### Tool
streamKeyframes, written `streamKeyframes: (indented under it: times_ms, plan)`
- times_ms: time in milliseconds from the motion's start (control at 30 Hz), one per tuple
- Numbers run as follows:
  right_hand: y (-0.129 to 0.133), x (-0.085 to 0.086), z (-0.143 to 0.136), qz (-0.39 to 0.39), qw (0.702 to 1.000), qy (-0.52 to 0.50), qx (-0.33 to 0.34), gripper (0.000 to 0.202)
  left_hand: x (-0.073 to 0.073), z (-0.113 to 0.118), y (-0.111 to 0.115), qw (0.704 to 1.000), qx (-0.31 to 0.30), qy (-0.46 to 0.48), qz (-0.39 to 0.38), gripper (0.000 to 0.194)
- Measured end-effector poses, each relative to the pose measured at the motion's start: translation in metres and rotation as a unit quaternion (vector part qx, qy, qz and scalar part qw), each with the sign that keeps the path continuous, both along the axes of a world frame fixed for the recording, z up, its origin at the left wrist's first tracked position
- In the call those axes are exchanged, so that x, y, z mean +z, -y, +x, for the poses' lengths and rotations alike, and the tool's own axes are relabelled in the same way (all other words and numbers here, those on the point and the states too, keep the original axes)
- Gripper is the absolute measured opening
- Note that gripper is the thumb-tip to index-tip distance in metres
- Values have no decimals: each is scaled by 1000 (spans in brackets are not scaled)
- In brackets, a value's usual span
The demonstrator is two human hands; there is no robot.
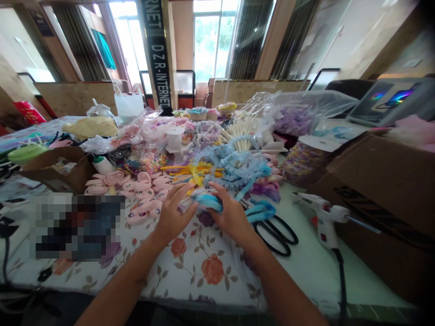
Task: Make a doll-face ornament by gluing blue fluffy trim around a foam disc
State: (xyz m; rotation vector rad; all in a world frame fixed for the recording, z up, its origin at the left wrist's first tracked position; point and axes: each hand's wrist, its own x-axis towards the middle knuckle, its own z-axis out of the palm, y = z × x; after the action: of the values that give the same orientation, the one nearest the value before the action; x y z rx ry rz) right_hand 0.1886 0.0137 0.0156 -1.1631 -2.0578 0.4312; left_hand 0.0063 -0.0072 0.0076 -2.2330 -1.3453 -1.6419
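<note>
Between my hands is a fuzzy light-blue chenille stem (211, 202), bent into a thick loop. My right hand (234, 217) grips its right side between thumb and fingers. My left hand (174, 210) has thumb and fingertips closed about its left end; the exact contact is partly hidden. Just beyond the fingertips sits a yellow ribbon bow (196, 175) on orange-yellow stems (176, 171). Blue ruffled trim (238, 165) lies behind my right hand. More blue fuzzy stems (261, 210) rest to its right, beside black-handled scissors (277, 235).
Pink plush bunny heads (141, 185) lie left of my hands. A white glue gun (324, 217) with its cord stands at right, by a large cardboard box (384, 194) and a spool of colourful trim (307, 158). A small open carton (59, 167) sits at left on the floral tablecloth (190, 276).
</note>
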Motion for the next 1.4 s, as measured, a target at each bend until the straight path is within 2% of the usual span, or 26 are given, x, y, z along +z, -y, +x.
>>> streamKeyframes:
  times_ms: [100,167,300,500,600,700,867,1000,1100,1200,1333,1400]
  plan:
    - [-1,3,10,-14,998,38,56,72,-2,0,-2,992,-78,-59,-79,47]
    - [1,4,14,-15,994,44,97,77,-6,2,-2,987,-95,-91,-90,49]
    - [3,4,15,-7,992,44,120,75,-11,4,-1,985,-84,-110,-103,50]
    - [6,3,13,28,992,29,116,71,-8,3,0,987,-74,-70,-122,46]
    - [4,2,14,45,995,18,92,72,-6,3,1,989,-63,-58,-118,46]
    - [-2,0,16,53,997,37,32,70,-4,2,1,993,-26,-46,-107,45]
    - [-11,-2,18,-11,988,134,-74,43,-2,1,0,998,23,-40,-43,47]
    - [-8,0,16,-16,992,40,-120,27,-4,-1,-2,998,56,-38,-16,50]
    - [-1,4,13,29,990,-34,-133,32,-5,-3,-5,997,75,-29,-21,49]
    - [8,13,9,86,990,-11,-115,40,-7,-4,-8,995,93,-11,-19,50]
    - [26,30,-1,125,990,54,-38,17,-8,-5,-10,995,95,8,-22,50]
    - [38,36,-11,142,986,92,1,12,-9,-5,-11,995,87,26,-33,49]
